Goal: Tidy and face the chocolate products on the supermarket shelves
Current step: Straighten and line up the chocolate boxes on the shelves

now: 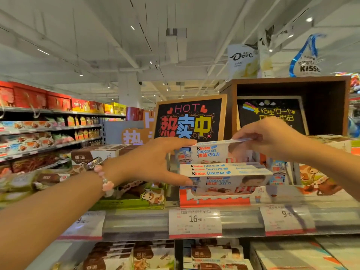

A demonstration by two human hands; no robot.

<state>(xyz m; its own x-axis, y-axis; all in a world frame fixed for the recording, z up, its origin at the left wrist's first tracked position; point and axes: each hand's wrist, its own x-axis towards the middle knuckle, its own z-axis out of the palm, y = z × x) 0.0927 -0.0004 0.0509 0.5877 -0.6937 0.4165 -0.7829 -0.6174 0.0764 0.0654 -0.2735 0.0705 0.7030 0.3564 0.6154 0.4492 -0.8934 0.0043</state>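
Upright white rectangular Kinder chocolate carton [212,152] stands face-forward at the back of the red-and-white cardboard display tray [214,201], long axis running side to side, spanning from one hand to the other. Left hand [153,160] at its left end: fingers extended along the top edge, thumb reaching low to the left end of the stack of flat white Kinder cartons [226,170] lying in front of it; grip half open, bracketing rather than clamping. Right hand [272,137] at the carton's right top corner, fingers curled down, pinching the top edge. Both hands equally near, one per end.

Judgement: next move is likely squaring the carton, flush with the stack just below the hands.

Outward: grey shelf edge with white price tags [194,221] below the hands; black "HOT" chalkboard sign [191,119] behind them.
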